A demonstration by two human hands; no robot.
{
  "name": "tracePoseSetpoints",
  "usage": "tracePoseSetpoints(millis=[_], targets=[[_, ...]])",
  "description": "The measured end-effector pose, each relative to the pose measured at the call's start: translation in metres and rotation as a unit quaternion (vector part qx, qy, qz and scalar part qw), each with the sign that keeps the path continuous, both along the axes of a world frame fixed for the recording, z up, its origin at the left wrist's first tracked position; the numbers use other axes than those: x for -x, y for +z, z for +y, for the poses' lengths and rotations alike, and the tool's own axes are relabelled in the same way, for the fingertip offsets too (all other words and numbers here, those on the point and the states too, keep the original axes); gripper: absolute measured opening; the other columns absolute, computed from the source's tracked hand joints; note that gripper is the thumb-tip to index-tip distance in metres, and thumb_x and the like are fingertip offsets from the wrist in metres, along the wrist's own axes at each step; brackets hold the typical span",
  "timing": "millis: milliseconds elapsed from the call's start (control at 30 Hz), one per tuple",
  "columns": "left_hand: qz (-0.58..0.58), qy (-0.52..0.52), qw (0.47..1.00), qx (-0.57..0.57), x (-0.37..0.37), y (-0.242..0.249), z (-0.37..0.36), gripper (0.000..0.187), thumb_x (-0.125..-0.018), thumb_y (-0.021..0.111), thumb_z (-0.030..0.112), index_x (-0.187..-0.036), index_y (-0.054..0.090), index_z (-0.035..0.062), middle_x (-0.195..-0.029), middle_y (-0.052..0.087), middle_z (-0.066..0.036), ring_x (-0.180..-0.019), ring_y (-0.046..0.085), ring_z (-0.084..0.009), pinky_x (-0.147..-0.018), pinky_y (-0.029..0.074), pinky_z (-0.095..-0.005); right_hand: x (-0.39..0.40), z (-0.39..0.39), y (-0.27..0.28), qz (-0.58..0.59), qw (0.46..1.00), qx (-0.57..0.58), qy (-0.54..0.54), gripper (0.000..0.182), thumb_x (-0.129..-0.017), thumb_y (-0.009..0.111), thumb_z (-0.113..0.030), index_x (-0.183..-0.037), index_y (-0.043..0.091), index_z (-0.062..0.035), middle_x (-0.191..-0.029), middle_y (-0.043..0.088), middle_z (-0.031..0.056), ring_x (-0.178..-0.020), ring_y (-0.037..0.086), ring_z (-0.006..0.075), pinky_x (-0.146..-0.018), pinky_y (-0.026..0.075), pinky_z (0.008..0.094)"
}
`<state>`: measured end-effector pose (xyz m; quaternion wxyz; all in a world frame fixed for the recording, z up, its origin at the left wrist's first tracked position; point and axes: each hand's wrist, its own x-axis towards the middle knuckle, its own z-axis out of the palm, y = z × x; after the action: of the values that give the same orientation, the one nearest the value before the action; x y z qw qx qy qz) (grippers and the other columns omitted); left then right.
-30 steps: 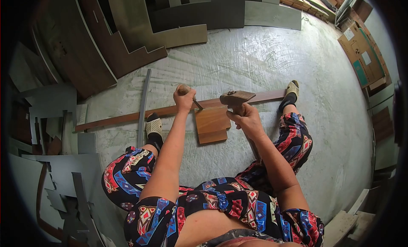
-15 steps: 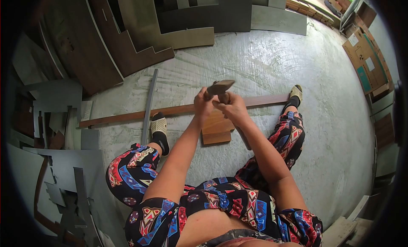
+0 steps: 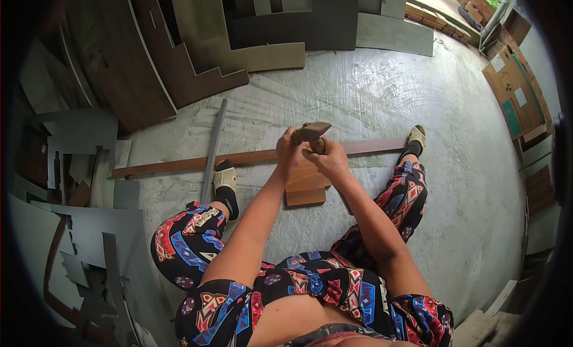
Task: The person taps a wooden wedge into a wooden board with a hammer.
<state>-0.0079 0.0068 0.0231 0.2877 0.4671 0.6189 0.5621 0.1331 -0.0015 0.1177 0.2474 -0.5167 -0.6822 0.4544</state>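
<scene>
A hammer (image 3: 313,131) with a worn metal head is raised above the floor, in front of my body. My left hand (image 3: 289,149) is closed at the left end of the hammer head; what else its fingers hold is hidden. My right hand (image 3: 329,158) grips the hammer just below its head, and the handle runs down behind my right forearm. Beneath my hands a brown wooden block (image 3: 305,189) lies on the floor. Behind the block, a long brown strip (image 3: 250,156) stretches across the floor towards my right foot.
A grey strip (image 3: 215,150) crosses the long one beside my left foot (image 3: 225,179). Boards (image 3: 274,57) lean along the far wall. Grey offcuts (image 3: 86,227) are piled at the left. A cardboard box (image 3: 514,96) stands at the right.
The view has shifted slightly, so the floor and boards appear a little lower. The hammer head has tilted a little between my hands, and both hands keep their hold.
</scene>
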Motion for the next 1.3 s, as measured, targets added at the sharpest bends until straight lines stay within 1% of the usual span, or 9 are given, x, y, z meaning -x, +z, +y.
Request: tracePoseSetpoints(millis=[100,200,300,400,500,600,700,1000,1300], targets=[[0.039,0.03,0.999,0.003,-0.006,-0.002,-0.002,0.03,-0.066,0.074,0.022,-0.089,0.06,0.0087,-0.087,0.066,-0.011,-0.082,0.064,-0.0319,-0.07,0.05,-0.0388,-0.001,-0.006,0.002,0.087,0.996,-0.028,0.009,0.022,-0.079,0.072,-0.019,-0.089,0.059,-0.0035,-0.065,0.05,-0.0046,-0.053,0.044,0.0039,-0.046,0.037,0.0223],[0.081,0.041,0.996,0.024,-0.008,0.001,-0.003,0.031,-0.065,0.075,0.022,-0.089,0.06,0.0084,-0.086,0.066,-0.01,-0.08,0.064,-0.0314,-0.07,0.05,-0.0379,-0.002,-0.009,0.012,0.134,0.99,-0.048,0.013,0.022,-0.079,0.072,-0.019,-0.089,0.06,-0.0033,-0.065,0.05,-0.0045,-0.053,0.044,0.0041,-0.046,0.037,0.0228],[0.051,0.033,0.998,0.029,-0.005,0.002,-0.004,0.03,-0.066,0.074,0.023,-0.089,0.06,0.0089,-0.086,0.066,-0.011,-0.08,0.064,-0.0321,-0.07,0.05,-0.039,-0.005,-0.009,0.008,0.034,0.999,-0.007,0.021,0.039,-0.074,0.071,-0.035,-0.094,0.061,-0.0027,-0.076,0.064,0.0153,-0.073,0.062,0.0304,-0.068,0.045,0.0392],[0.038,0.004,0.999,0.031,-0.004,0.015,-0.007,0.029,-0.067,0.073,0.024,-0.088,0.059,0.0095,-0.087,0.066,-0.011,-0.08,0.064,-0.0332,-0.071,0.05,-0.0404,-0.003,-0.011,0.01,-0.064,0.996,-0.059,0.017,0.039,-0.075,0.071,-0.034,-0.095,0.061,-0.0025,-0.076,0.064,0.0151,-0.073,0.062,0.029,-0.068,0.045,0.0389],[0.091,0.021,0.996,0.012,-0.003,0.001,-0.007,0.027,-0.068,0.073,0.023,-0.086,0.058,0.0091,-0.084,0.066,-0.011,-0.079,0.064,-0.0334,-0.07,0.05,-0.04,-0.003,-0.013,0.004,0.066,0.997,-0.036,0.02,0.02,-0.079,0.071,-0.018,-0.085,0.06,-0.0025,-0.065,0.051,-0.0039,-0.056,0.045,0.0062,-0.05,0.039,0.0249],[0.15,0.054,0.987,-0.001,-0.007,-0.014,0.002,0.025,-0.069,0.072,0.022,-0.084,0.057,0.0083,-0.081,0.065,-0.012,-0.077,0.064,-0.0329,-0.069,0.049,-0.0387,-0.005,-0.018,0.016,0.107,0.994,-0.034,0.017,0.021,-0.079,0.071,-0.019,-0.086,0.061,-0.0024,-0.066,0.052,-0.0035,-0.057,0.046,0.0071,-0.051,0.04,0.0256],[0.103,0.046,0.993,0.019,-0.005,-0.009,0.0,0.025,-0.069,0.072,0.022,-0.084,0.057,0.0084,-0.081,0.065,-0.012,-0.078,0.064,-0.0322,-0.069,0.049,-0.0382,-0.009,-0.01,0.008,0.013,0.998,-0.048,0.031,0.036,-0.075,0.072,-0.031,-0.096,0.062,-0.0027,-0.076,0.064,0.0137,-0.072,0.062,0.0275,-0.068,0.046,0.0372],[0.074,-0.025,0.997,0.012,0.005,-0.001,-0.012,0.028,-0.065,0.076,0.013,-0.084,0.057,0.0083,-0.079,0.065,-0.008,-0.074,0.064,-0.0262,-0.067,0.049,-0.0355,-0.008,-0.005,-0.002,0.007,0.997,0.069,0.025,0.036,-0.074,0.072,-0.029,-0.098,0.063,-0.0038,-0.078,0.065,0.013,-0.074,0.063,0.0256,-0.072,0.047,0.0369],[-0.089,-0.025,0.996,-0.003,0.033,-0.039,-0.002,0.015,-0.074,0.073,0.008,-0.082,0.06,0.0067,-0.077,0.06,0.005,-0.069,0.056,-0.007,-0.062,0.048,-0.025,-0.016,-0.019,0.013,0.194,0.962,0.191,0.001,0.019,-0.08,0.071,-0.016,-0.083,0.056,-0.0055,-0.06,0.051,-0.0011,-0.049,0.049,0.0074,-0.042,0.041,0.0238]])
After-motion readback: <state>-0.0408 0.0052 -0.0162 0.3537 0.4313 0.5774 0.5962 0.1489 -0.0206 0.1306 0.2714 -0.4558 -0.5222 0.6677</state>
